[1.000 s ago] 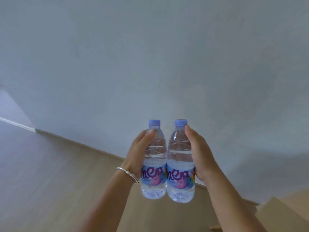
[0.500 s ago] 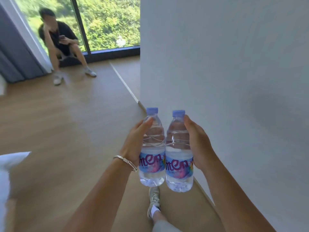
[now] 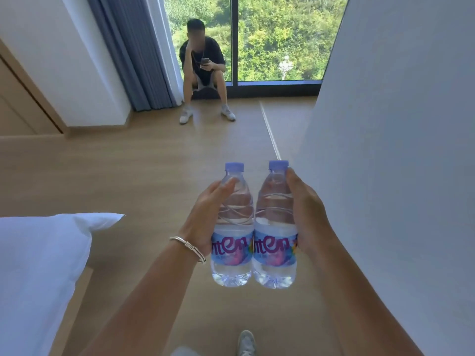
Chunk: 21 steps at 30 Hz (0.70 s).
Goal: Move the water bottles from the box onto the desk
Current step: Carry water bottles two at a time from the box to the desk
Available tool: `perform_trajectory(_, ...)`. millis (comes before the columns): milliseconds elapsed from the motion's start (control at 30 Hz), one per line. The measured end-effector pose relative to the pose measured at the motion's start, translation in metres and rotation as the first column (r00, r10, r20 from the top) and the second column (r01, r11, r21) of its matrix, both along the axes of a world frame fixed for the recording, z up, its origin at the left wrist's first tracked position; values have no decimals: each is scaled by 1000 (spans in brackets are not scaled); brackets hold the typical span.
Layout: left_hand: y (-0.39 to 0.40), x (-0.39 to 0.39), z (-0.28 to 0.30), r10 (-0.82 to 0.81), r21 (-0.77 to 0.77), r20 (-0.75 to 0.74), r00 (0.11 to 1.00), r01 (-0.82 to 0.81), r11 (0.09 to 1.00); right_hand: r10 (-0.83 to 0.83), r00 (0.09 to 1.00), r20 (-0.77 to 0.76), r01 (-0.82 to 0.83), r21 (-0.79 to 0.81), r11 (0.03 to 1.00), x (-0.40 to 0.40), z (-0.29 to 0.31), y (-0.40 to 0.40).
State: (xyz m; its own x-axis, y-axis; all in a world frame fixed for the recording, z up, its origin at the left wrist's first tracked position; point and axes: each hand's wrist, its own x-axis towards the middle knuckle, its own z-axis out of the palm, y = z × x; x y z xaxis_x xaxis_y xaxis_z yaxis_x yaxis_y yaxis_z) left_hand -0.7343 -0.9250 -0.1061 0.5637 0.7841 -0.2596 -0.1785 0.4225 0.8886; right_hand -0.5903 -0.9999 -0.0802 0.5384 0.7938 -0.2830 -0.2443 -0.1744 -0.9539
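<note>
Two water bottles are carried upright and side by side in the lower middle of the frame, their labelled bodies touching. The left bottle (image 3: pixel 232 227) sits in the left hand (image 3: pixel 205 217), whose palm covers its outer side while the thumb lies across the clear upper part; the fingers wrap behind it, though how far is hidden by the bottle. The right bottle (image 3: pixel 275 227) is gripped the same way by the right hand (image 3: pixel 307 214), thumb up near the pale blue cap. Both bottles hang in the air above the wooden floor (image 3: pixel 144 176), touching no surface. A silver bracelet (image 3: pixel 189 246) circles the left wrist. At lower left lies the corner of a white bed (image 3: pixel 38 265). A white wall (image 3: pixel 398 150) fills the right side. At the top centre another person (image 3: pixel 203 70) sits before a window (image 3: pixel 277 34), beside a grey curtain (image 3: pixel 138 47).
</note>
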Motion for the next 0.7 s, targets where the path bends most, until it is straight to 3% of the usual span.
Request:
perform_trajectory(333,143,-29,-6,242,-95,27,970,-239,966,265,964,-28,-266,-33,963,-19,0,180)
perform_trajectory(700,381,-91,-8,395,-90,70,916,-389,917,355,934,39,-352,-58,934,-83,7,436)
